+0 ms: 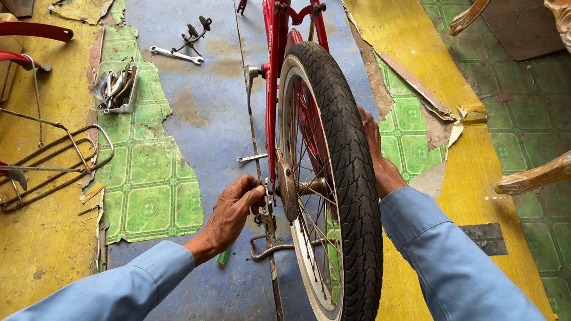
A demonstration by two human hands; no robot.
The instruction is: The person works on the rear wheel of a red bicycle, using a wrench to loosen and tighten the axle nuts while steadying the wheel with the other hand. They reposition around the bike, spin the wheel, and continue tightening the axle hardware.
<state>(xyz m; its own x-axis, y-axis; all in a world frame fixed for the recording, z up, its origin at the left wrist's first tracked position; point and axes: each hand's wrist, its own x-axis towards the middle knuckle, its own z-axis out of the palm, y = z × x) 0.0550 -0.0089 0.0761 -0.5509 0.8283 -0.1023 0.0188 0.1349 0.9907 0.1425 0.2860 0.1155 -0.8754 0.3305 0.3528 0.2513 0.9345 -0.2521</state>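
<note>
Red bicycle (275,7) stands inverted on the floor (182,111), rear wheel (340,189) uppermost. Left hand (232,212): fingers closed around a fitting at the axle nut (268,198). Right hand (376,157) is mostly hidden behind the tyre; grip cannot be determined. Advise bracing the wheel firmly and turning squarely to avoid rounding the nut.

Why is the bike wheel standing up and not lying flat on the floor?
Upright. The wheel stands on edge in the red frame; the left hand grips at its axle, and the right hand rests against the tyre's far side.
</note>
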